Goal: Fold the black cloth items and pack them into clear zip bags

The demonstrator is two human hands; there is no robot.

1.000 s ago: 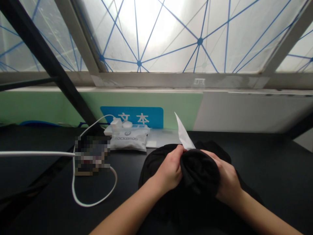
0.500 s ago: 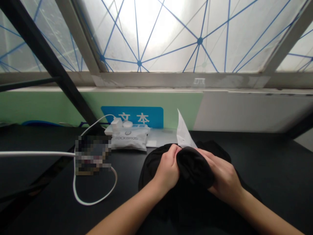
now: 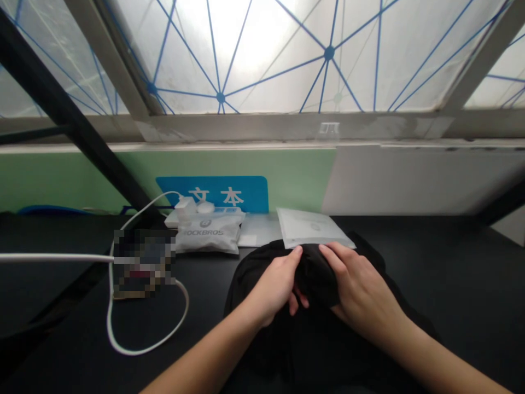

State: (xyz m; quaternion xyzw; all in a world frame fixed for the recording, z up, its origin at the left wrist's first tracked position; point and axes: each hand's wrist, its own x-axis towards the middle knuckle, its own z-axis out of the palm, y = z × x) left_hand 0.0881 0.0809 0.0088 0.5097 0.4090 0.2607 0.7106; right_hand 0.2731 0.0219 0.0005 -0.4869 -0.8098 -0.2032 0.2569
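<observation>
Black fabric garment (image 3: 315,276), bunched and being gripped between the curled left hand (image 3: 273,290) and right hand (image 3: 361,293), with a flat translucent packet (image 3: 311,227) lying just beyond both hands, its long axis running sideways across the table.

- I see a black bench (image 3: 451,273) carrying everything
- a black cloth (image 3: 246,279) in a heap
- a ROCKBROS pouch (image 3: 207,234) behind it
- a white cable (image 3: 109,323) looping left
</observation>
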